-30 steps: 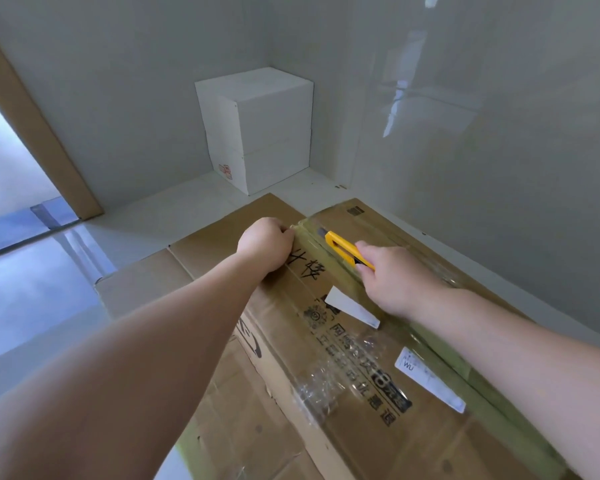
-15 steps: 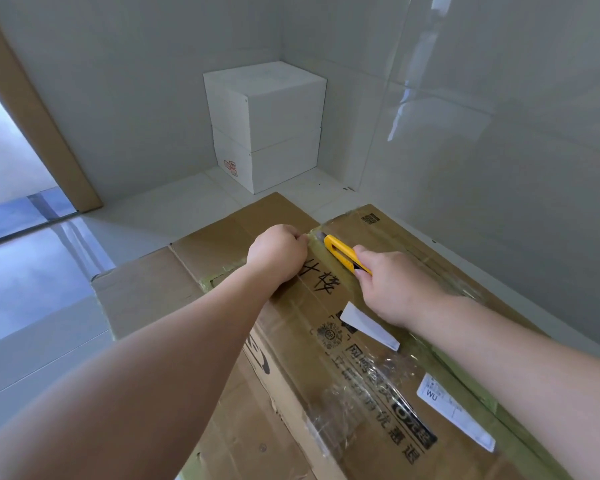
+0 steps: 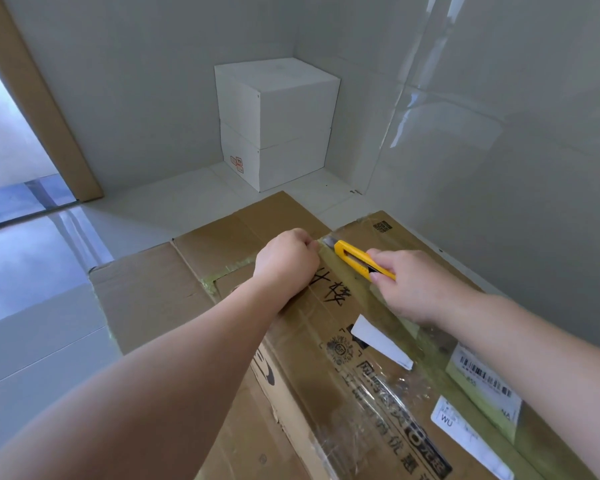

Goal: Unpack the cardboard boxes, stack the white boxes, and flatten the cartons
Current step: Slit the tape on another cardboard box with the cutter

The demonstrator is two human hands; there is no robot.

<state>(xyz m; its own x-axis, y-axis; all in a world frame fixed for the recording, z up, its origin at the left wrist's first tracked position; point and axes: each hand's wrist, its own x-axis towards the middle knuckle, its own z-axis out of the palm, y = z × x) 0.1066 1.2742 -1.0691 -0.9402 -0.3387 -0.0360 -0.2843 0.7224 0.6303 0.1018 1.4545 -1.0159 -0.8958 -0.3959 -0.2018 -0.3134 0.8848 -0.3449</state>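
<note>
A large taped cardboard box [image 3: 378,368] with black writing and white labels fills the lower right. My right hand [image 3: 409,285] grips a yellow utility knife [image 3: 361,259], its blade at the far end of the green tape seam on the box top. My left hand [image 3: 286,261] rests as a fist on the box's far top edge, just left of the blade; whether it pinches anything is hidden. Two white boxes [image 3: 278,123] stand stacked in the far corner.
Flattened cardboard [image 3: 153,289] lies on the pale tiled floor left of and beyond the box. Glossy grey walls close in at the right and back. A wooden door frame [image 3: 39,109] and a doorway are at the far left.
The view has risen and drawn slightly nearer to the box's far end. Both hands stay at the seam's far end, the knife barely shifted.
</note>
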